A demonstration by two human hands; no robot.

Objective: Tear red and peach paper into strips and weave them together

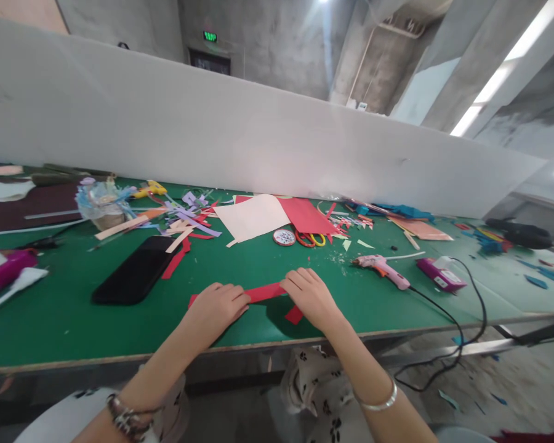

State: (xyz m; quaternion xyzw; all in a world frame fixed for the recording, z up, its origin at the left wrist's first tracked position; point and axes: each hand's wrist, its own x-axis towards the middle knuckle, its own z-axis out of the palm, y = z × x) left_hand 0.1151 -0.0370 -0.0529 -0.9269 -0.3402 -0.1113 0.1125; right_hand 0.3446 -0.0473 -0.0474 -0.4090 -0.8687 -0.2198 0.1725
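A red paper strip (pixel 266 292) stretches between my two hands, low over the near part of the green table. My left hand (pixel 218 306) is closed over its left part, and a short red end sticks out beyond the wrist side. My right hand (pixel 310 296) has its fingers curled over the right end, the thumb hidden. Below the right palm a red paper piece (pixel 294 315) shows; I cannot tell whether it belongs to the same strip. Other red strips (pixel 175 259) lie beside a black phone (pixel 133 271) on the left.
Beyond my hands lie a cream sheet (pixel 253 216), a red sheet (pixel 308 215), a round tin (pixel 284 237) and orange-handled scissors (pixel 305 239). A pink glue gun (pixel 383 269) with a cord lies right, near a purple box (pixel 441 275). A white partition (pixel 258 132) stands behind the table.
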